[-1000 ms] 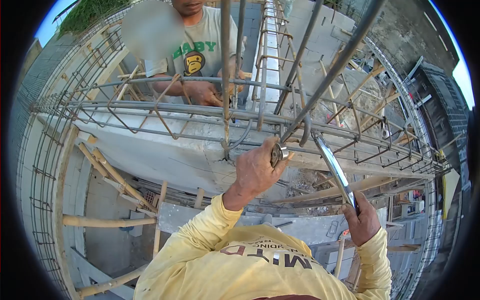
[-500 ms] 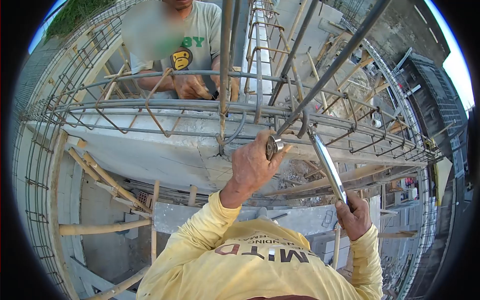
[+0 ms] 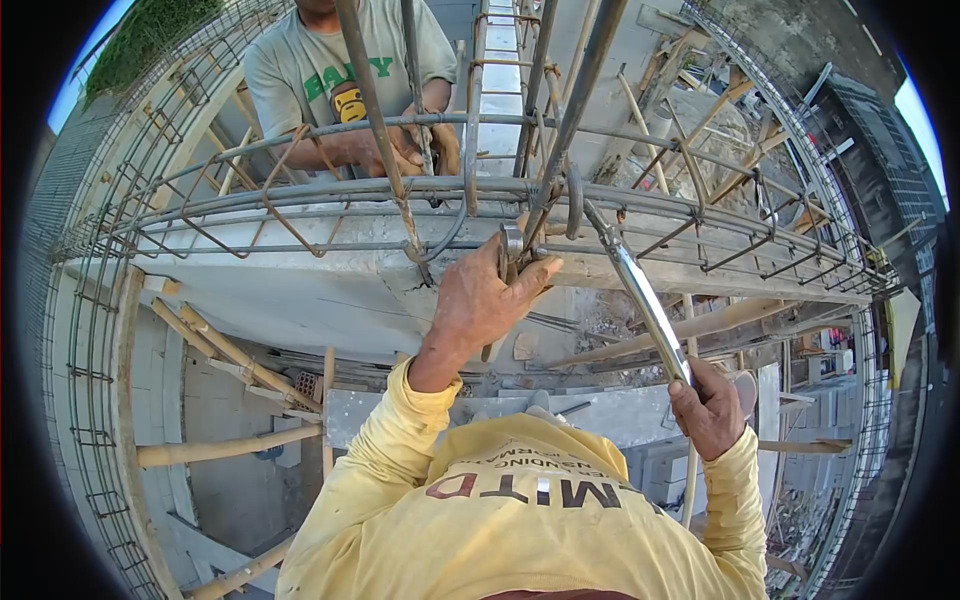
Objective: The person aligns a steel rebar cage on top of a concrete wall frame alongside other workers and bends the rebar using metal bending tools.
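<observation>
My left hand is closed around a small metal hand tool with a rounded shiny head; part of it sticks out below my palm. The tool overlaps the foot of a slanted rebar in this view. In my right hand is the lower end of a long chrome bar. Its darker upper end lies beside a hooked rebar end. Behind both runs the horizontal rebar cage over the concrete beam.
Across the beam, a person in a grey shirt has both hands at an upright bar. Bamboo poles brace the space below. A grey plank lies under my arms. More rebar cages edge the left side.
The view has shifted, so the beam and cage sit higher. My left hand and its tool have turned more upright at the slanted rebar. The right hand still grips the chrome bar.
</observation>
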{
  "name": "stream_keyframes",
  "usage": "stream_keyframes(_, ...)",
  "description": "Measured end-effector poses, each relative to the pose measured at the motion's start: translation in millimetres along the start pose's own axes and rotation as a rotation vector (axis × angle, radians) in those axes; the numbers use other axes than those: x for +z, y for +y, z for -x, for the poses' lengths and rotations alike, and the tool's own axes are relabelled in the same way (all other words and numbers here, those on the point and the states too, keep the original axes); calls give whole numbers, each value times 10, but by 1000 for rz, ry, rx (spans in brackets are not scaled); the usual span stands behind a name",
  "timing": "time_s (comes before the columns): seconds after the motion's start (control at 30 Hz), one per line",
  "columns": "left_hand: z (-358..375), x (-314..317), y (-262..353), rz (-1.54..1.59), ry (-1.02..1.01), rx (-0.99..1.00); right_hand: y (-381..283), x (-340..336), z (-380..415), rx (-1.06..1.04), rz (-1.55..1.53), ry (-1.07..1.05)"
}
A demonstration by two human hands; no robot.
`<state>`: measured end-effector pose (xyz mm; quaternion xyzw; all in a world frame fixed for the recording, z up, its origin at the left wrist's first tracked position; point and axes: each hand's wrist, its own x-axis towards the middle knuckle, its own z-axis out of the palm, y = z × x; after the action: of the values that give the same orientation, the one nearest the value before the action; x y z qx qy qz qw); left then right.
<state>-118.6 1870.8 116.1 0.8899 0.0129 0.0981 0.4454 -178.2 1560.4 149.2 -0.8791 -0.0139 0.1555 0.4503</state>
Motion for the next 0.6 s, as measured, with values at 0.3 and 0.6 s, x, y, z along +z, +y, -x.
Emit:
stream_keyframes(0.3,49,110,-47,167,102,-134,-55,-111,-130,-87,125,-67)
stream_keyframes(0.6,59,205,-145,203,127,-82,399,-16,-202,-189,239,61)
